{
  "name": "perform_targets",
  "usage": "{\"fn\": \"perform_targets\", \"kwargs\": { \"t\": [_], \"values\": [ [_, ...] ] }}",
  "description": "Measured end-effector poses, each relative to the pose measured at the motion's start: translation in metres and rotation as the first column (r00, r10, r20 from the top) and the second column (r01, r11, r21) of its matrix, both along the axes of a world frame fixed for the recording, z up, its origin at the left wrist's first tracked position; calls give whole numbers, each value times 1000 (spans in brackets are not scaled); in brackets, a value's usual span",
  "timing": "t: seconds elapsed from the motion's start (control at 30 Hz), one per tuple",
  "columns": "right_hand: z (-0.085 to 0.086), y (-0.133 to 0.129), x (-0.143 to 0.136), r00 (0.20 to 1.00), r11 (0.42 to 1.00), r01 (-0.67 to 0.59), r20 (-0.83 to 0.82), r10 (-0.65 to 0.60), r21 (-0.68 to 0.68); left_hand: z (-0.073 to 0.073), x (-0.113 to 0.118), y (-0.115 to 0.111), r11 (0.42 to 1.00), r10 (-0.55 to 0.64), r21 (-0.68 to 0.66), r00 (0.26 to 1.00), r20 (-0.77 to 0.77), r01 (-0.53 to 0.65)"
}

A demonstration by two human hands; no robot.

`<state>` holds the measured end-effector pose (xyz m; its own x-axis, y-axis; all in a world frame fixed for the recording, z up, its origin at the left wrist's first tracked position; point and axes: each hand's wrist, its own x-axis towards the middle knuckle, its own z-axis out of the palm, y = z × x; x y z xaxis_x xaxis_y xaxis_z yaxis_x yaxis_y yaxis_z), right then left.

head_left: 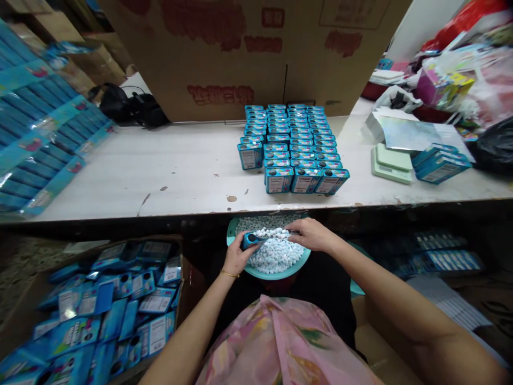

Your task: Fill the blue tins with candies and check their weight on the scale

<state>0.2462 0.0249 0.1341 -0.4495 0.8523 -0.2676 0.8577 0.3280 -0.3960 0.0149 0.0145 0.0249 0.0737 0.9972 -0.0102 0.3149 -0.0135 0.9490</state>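
My left hand is closed around a small blue box, tilted over a turquoise basin. Small white pellets fill the basin. From the right, my right hand pinches the handle of a scoop heaped with white pellets. The scoop's far end meets the box's edge, and pellets cover most of its shape. Both hands are above the basin, which rests at my lap below the table's front edge.
Rows of blue boxes stand on the white table, before a large carton. A pale green scale and more blue boxes are at right. Stacked display trays rise at left. Blue boxes fill a floor carton.
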Motion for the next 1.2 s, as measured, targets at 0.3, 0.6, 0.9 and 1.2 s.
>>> {"fn": "perform_targets", "kwargs": {
  "t": [0.3,0.6,0.9,1.2],
  "values": [
    [36,-1,-49,925,991,-115,370,84,62,1,7,-1,999,-45,26,998,-43,46],
    [-11,-15,21,910,993,112,399,-116,32,-12,-13,1,985,142,-125,969,201,-118],
    [-124,-15,-25,956,967,245,185,-229,-66,-22,31,2,881,303,-474,780,547,-10],
    [-106,-11,8,921,953,262,-255,-295,-153,-6,-20,-4,957,232,-241,919,319,-158]
  ]
}}
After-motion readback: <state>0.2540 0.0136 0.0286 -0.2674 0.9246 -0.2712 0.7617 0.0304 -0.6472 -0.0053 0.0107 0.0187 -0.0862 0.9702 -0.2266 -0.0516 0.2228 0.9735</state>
